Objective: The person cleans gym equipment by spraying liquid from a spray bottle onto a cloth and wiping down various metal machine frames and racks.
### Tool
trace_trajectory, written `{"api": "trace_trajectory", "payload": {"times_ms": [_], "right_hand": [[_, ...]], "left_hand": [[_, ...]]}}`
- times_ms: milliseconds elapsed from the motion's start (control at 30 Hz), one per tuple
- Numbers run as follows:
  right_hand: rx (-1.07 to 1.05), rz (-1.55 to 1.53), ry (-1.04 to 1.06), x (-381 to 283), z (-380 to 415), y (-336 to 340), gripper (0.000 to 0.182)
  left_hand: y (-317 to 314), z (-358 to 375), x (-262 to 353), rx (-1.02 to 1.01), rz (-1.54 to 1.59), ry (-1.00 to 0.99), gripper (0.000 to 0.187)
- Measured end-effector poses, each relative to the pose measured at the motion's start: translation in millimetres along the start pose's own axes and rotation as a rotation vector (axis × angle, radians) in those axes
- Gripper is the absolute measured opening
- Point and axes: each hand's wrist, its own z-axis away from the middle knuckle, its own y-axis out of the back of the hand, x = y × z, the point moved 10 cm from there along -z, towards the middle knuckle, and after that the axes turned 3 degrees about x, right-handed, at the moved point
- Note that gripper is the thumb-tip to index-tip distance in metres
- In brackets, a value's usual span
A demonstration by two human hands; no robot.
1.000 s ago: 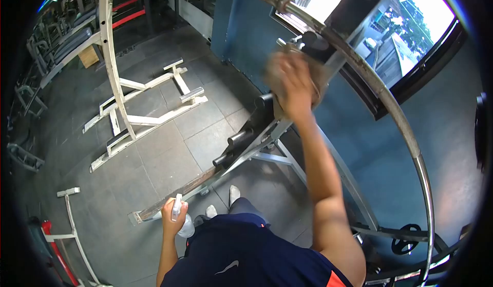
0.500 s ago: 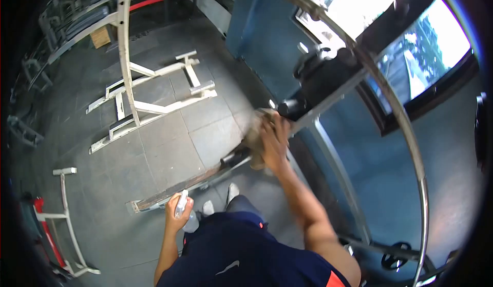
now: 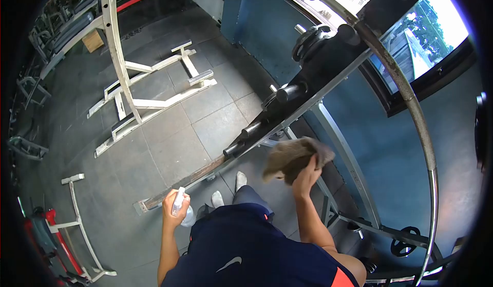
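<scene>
My left hand [image 3: 171,209] is wrapped round the white neck of a spray bottle [image 3: 188,217], its clear body hanging below the fingers. In my right hand [image 3: 307,178] is a crumpled brown cloth [image 3: 291,156], held out to the right and blurred at its edges by motion. The cloth is apart from the grey metal frame [image 3: 339,79] of the gym machine, whose dark slanted upper side carries several black pegs [image 3: 290,93]. The machine's worn lower end [image 3: 154,200] lies close to my left hand.
A curved metal bar [image 3: 411,97] arches along the right, in front of a blue wall [image 3: 267,35] and a window [image 3: 423,35]. White rack feet [image 3: 149,104] stand on the grey tiled floor [image 3: 169,153]. Lower left is a white and red frame [image 3: 64,235].
My right hand and the cloth have come off the pegged side of the machine, moving down and to the right. My left hand still holds the spray bottle, almost unmoved.
</scene>
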Motion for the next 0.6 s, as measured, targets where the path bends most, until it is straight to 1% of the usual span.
{"api": "trace_trajectory", "payload": {"times_ms": [33, 67, 100, 133, 200, 233, 267, 333, 367, 467, 533, 567, 600], "right_hand": [[-0.149, -0.057, 0.093, -27, 8, -21, 0.027], [-0.256, 0.122, 0.362, -56, 15, -45, 0.025], [-0.317, 0.265, 0.647, -83, 28, -66, 0.025], [-0.327, 0.671, 1.083, -101, 46, -104, 0.030], [-0.565, 0.728, 1.315, -91, 44, -165, 0.044], [-0.588, 0.969, 1.425, -62, 24, -197, 0.045], [-0.609, 1.205, 1.507, -36, 14, -220, 0.046], [-0.716, 1.079, 1.335, -17, 0, -225, 0.045], [-0.778, 1.019, 1.250, -9, 0, -223, 0.045], [-1.131, 0.600, 0.651, 37, 22, -211, 0.039], [-0.730, 0.339, 0.731, 52, 22, -184, 0.038], [-0.646, 0.354, 0.651, 54, 28, -173, 0.042], [-0.612, 0.299, 0.557, 55, 40, -153, 0.044]], "left_hand": [[-1, 1, -2, -0.004, -0.004, 0.003, 0.009], [-3, 2, -5, -0.013, -0.010, -0.001, 0.009], [-5, 1, -5, -0.026, -0.017, -0.007, 0.009], [-9, -2, 2, -0.056, -0.024, -0.022, 0.009], [-19, -6, 18, -0.110, -0.040, -0.047, 0.009], [-25, -8, 19, -0.149, -0.036, -0.064, 0.013], [-23, -8, 23, -0.156, -0.046, -0.070, 0.013], [-27, -8, 27, -0.153, -0.032, -0.059, 0.013], [-24, -4, 26, -0.117, -0.009, -0.053, 0.014], [-12, 12, 8, -0.048, -0.015, -0.025, 0.010], [-5, 24, -3, -0.039, -0.034, 0.016, 0.012], [-2, 33, -14, -0.026, -0.039, 0.029, 0.013], [3, 43, -22, -0.026, -0.055, 0.037, 0.014]]}}
